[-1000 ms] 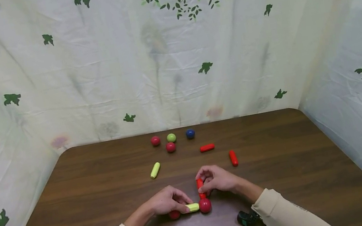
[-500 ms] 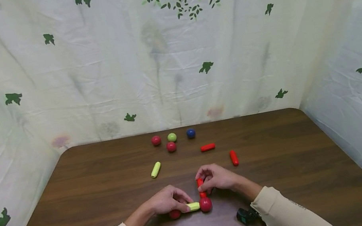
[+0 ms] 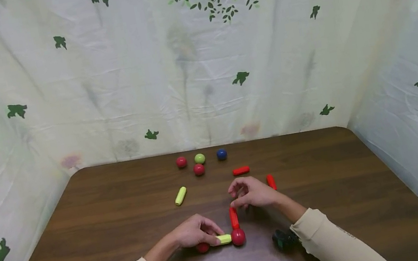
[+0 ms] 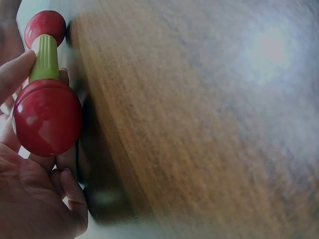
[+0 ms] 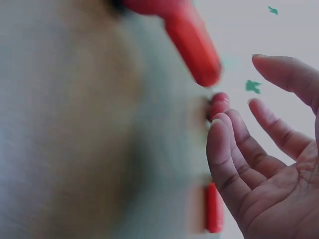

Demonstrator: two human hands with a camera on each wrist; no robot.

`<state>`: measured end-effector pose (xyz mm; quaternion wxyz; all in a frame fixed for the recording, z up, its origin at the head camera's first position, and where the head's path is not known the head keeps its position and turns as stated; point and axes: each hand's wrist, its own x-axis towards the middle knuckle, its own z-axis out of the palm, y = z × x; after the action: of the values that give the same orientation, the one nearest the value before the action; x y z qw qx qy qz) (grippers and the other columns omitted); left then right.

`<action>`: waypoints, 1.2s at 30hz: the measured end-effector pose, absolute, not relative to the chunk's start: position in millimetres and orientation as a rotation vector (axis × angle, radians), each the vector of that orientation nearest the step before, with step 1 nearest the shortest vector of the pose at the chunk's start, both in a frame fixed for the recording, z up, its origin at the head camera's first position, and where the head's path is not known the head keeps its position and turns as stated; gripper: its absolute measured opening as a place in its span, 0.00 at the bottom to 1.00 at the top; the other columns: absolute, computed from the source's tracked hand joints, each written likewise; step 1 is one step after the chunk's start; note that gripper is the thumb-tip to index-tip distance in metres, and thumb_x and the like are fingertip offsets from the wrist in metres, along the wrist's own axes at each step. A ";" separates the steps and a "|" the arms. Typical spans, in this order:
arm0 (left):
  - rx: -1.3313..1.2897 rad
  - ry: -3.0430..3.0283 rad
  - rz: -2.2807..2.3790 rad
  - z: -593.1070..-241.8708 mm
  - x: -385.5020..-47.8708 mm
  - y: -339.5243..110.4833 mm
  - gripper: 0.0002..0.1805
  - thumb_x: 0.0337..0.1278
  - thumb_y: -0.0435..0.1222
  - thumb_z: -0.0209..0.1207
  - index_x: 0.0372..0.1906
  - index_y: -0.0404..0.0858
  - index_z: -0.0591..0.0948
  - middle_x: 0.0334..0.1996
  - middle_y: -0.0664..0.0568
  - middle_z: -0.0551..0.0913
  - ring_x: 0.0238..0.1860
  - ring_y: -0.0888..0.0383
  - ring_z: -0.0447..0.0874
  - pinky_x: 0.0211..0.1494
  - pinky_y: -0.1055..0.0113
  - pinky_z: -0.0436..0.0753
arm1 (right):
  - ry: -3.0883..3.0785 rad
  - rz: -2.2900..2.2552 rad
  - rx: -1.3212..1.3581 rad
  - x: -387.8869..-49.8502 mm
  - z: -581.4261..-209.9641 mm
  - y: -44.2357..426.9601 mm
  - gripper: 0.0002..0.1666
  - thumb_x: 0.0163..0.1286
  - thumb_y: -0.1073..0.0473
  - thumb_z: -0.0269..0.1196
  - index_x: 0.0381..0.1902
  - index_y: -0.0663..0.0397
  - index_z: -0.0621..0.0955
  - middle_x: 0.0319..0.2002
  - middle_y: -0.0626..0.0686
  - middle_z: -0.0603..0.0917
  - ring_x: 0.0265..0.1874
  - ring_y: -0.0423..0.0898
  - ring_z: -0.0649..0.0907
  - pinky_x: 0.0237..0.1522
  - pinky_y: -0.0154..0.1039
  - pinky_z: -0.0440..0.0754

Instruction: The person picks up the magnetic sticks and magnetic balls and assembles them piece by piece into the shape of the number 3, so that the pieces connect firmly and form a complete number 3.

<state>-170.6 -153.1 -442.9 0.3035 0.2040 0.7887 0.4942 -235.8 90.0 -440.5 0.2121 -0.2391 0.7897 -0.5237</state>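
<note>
My left hand [image 3: 194,232] pinches a ribbed yellow-green stick [image 4: 47,57] between thumb and fingers. A dark red ball sits on each end of it: one [image 4: 46,117] near the palm, the other [image 3: 238,237] at the right end. From that right ball a red stick [image 3: 234,218] points away toward the back of the table, joined to it. My right hand [image 3: 252,192] is just beyond the red stick's far end; in the right wrist view its fingers are spread and apart from the stick [image 5: 194,47], holding nothing.
Farther back on the brown table [image 3: 122,211] lie a yellow-green stick [image 3: 180,196], a red stick [image 3: 241,170] and another red stick [image 3: 271,182]. Behind them are two red balls [image 3: 181,162] [image 3: 199,169], a green ball [image 3: 199,158] and a blue ball [image 3: 221,154]. A patterned curtain [image 3: 200,80] surrounds the table.
My right hand has let go of the red stick and moved up and away from it, toward the back. The stick stays joined to the ball; my left hand keeps its hold.
</note>
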 end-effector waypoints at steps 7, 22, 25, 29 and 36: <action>0.549 2.116 1.302 -444.0 -172.6 -155.1 0.09 0.49 0.29 0.67 0.38 0.32 0.86 0.24 0.56 0.81 0.28 0.64 0.75 0.33 0.73 0.71 | 2.418 -1.417 -0.600 -268.5 -422.9 93.0 0.21 0.59 0.63 0.70 0.47 0.68 0.76 0.37 0.57 0.81 0.30 0.46 0.79 0.33 0.49 0.82; 0.548 2.118 1.338 -447.5 -173.0 -156.5 0.09 0.49 0.29 0.68 0.38 0.33 0.87 0.25 0.54 0.82 0.28 0.64 0.75 0.32 0.73 0.71 | 2.539 -1.337 -0.560 -346.7 -409.7 82.5 0.17 0.57 0.69 0.69 0.45 0.67 0.77 0.38 0.59 0.81 0.38 0.50 0.80 0.42 0.39 0.78; 0.548 2.113 1.356 -448.9 -171.0 -156.0 0.09 0.48 0.29 0.68 0.37 0.33 0.87 0.25 0.53 0.83 0.28 0.64 0.76 0.31 0.74 0.71 | 2.532 -1.305 -0.537 -358.4 -408.6 80.2 0.18 0.57 0.71 0.68 0.45 0.66 0.78 0.37 0.58 0.81 0.39 0.51 0.79 0.41 0.40 0.78; 0.548 2.114 1.368 -449.1 -170.0 -155.8 0.09 0.47 0.28 0.68 0.37 0.32 0.87 0.25 0.51 0.84 0.29 0.63 0.77 0.32 0.74 0.72 | 2.528 -1.253 -0.499 -370.8 -410.3 78.5 0.19 0.57 0.70 0.69 0.47 0.62 0.79 0.41 0.58 0.80 0.43 0.52 0.78 0.43 0.41 0.78; 0.535 2.104 1.354 -448.8 -170.2 -156.2 0.08 0.48 0.28 0.68 0.37 0.33 0.87 0.25 0.54 0.83 0.29 0.64 0.77 0.33 0.73 0.73 | 2.478 -1.181 -0.451 -384.4 -411.9 75.1 0.22 0.59 0.70 0.68 0.52 0.62 0.79 0.52 0.62 0.79 0.52 0.55 0.77 0.49 0.45 0.79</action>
<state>-170.2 -156.2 -448.8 0.2873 0.2004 0.7877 0.5069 -384.4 75.1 -411.9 0.1790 -0.1597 0.8763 -0.4178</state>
